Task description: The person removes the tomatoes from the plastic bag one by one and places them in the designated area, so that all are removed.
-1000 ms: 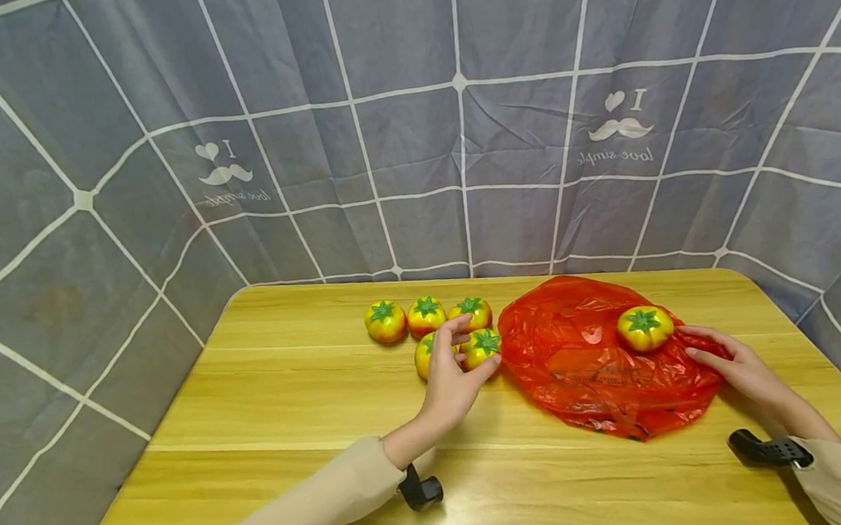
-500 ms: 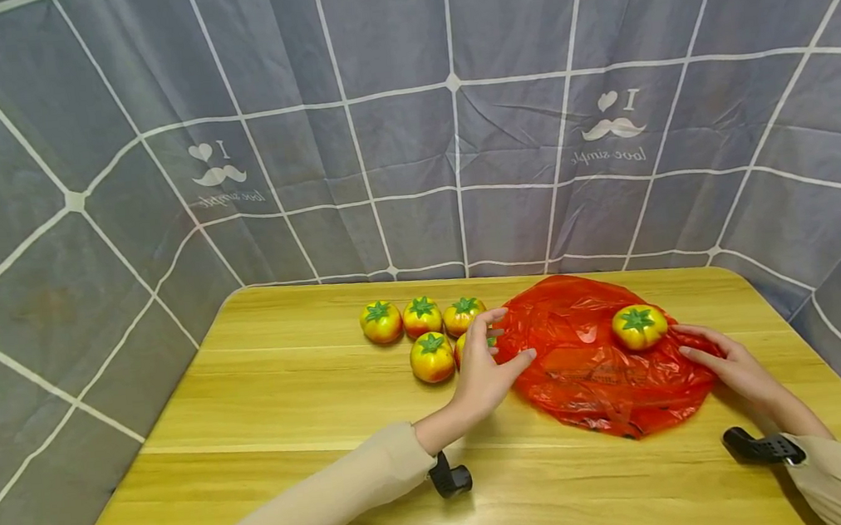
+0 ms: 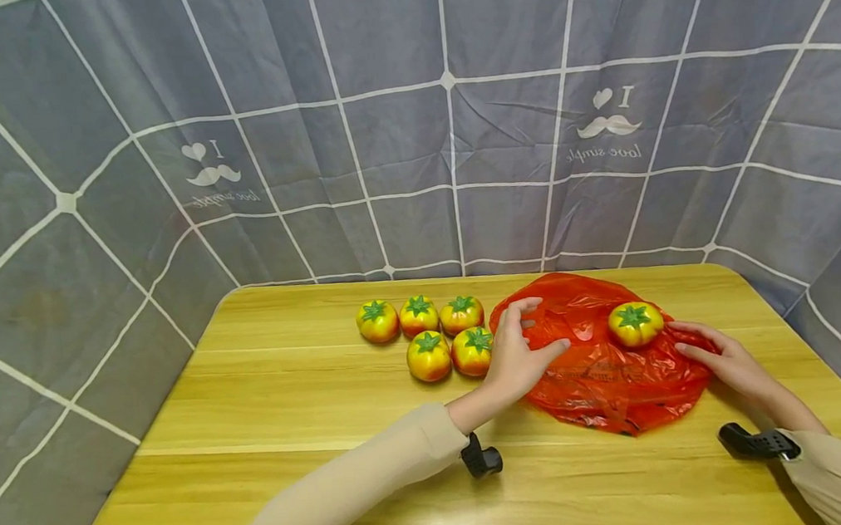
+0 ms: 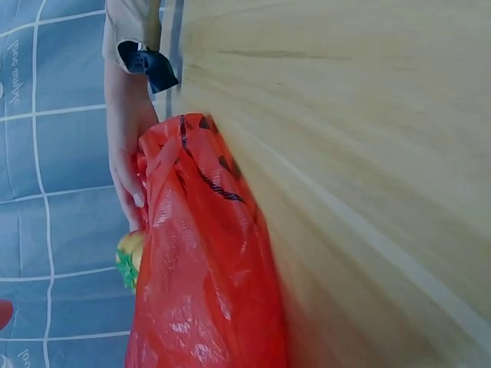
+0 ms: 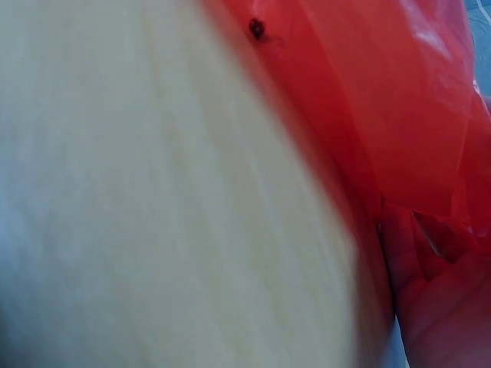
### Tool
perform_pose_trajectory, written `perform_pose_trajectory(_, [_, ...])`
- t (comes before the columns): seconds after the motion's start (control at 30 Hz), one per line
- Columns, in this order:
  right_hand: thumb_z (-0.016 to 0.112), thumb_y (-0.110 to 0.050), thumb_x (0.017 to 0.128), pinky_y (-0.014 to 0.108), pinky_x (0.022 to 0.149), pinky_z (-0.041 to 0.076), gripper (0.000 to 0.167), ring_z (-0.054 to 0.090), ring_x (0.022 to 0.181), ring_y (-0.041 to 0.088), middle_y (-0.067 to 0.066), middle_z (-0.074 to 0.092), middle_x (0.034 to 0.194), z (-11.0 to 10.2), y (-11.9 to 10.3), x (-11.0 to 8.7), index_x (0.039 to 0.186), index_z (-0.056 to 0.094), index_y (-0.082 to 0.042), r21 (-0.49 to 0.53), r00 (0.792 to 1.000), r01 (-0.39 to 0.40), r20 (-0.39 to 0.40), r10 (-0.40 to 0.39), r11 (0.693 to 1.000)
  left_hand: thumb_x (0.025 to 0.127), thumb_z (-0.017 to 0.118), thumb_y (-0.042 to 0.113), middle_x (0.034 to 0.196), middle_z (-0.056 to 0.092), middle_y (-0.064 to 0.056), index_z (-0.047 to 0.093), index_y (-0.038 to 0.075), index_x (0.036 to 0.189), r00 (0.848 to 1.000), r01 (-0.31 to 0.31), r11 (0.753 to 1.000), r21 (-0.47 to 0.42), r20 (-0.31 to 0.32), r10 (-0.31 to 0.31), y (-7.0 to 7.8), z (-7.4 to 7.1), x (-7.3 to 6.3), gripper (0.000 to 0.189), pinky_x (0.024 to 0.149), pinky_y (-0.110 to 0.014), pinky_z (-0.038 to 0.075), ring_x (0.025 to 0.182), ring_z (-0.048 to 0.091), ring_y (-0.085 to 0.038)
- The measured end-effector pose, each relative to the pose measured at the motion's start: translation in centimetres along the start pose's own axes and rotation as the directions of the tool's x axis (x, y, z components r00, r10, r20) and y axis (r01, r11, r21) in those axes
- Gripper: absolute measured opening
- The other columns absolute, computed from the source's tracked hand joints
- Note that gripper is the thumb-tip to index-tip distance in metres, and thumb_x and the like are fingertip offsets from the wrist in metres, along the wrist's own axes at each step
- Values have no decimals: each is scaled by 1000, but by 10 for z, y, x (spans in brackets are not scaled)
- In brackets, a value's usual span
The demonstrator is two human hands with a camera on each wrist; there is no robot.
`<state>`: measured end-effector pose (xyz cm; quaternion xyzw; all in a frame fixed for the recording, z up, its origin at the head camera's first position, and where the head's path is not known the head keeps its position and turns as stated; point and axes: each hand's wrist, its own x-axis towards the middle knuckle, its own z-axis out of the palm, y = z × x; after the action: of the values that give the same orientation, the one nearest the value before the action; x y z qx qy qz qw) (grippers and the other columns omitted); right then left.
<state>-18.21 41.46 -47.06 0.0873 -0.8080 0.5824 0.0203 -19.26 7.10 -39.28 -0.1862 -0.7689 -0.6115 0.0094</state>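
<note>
My left hand (image 3: 517, 360) hovers beside the left part of a red plastic bag (image 3: 598, 401), fingers spread and loosely bent, nothing between them. A yellow-red tomato (image 3: 635, 324) with a green star-shaped top sits on the bag's right part. Next to it, my right hand (image 3: 730, 365) holds the bag's right edge between thumb and fingers. In the right wrist view red film (image 5: 414, 153) covers part of its fingers. Several similar tomatoes stand in two rows left of the bag, among them a front one (image 3: 429, 357) and one (image 3: 472, 351) close to my left hand.
Everything stands on a light wooden table (image 3: 268, 409). A grey curtain (image 3: 395, 148) with white grid lines hangs behind the table and at its sides. Black camera mounts (image 3: 481, 460) are worn on both wrists.
My left hand has moved right, from around the front right tomato of the group to over the bag's left part. That tomato stays behind, uncovered. My right hand keeps its place on the bag.
</note>
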Motion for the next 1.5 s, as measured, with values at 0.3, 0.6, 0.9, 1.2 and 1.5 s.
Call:
perform_pose_trajectory(0.3, [52, -10, 98, 8, 74, 49, 36, 55, 93, -14, -36, 54, 111, 0, -3, 0, 133, 55, -16, -55, 1000, -18, -17, 17, 998, 80, 77, 20, 127, 52, -5, 48, 14, 130, 999, 51, 998, 28, -16, -51, 1, 22, 19, 59, 89, -24, 44, 115, 51, -27])
perform_pose_trajectory(0.6, [52, -9, 97, 7, 75, 48, 35, 55, 94, -14, -35, 55, 111, 0, -1, 0, 132, 56, -16, -71, 1000, -2, -20, 0, 997, 80, 77, 17, 127, 52, -8, 49, 15, 128, 996, 89, 995, 44, 14, -89, 3, 44, 30, 56, 85, -21, 45, 110, 54, -23])
perform_pose_trajectory(0.9, [53, -9, 97, 4, 77, 44, 36, 52, 97, -17, -36, 55, 111, 0, -4, 0, 133, 54, -10, -110, 999, 5, -34, -9, 994, 80, 78, 18, 130, 52, -6, 50, 18, 128, 991, 132, 989, 74, 19, -133, 7, 70, 41, 56, 81, -21, 44, 108, 53, -23])
perform_pose_trajectory(1.2, [54, -11, 97, 3, 78, 42, 37, 50, 98, -19, -37, 54, 109, 0, -5, 2, 133, 52, -6, -152, 999, 0, -35, -5, 988, 78, 79, 23, 127, 53, 0, 50, 20, 127, 988, 142, 967, 211, 25, -150, 4, 88, 51, 57, 94, -24, 43, 116, 50, -14])
perform_pose_trajectory(1.5, [54, -12, 97, 5, 77, 44, 38, 51, 96, -17, -37, 53, 111, -1, -6, 1, 135, 52, -7, -148, 1000, -16, -28, 12, 989, 76, 81, 28, 128, 53, 2, 49, 21, 128, 984, 150, 943, 296, 44, -171, -2, 102, 61, 62, 97, -22, 42, 116, 50, -13])
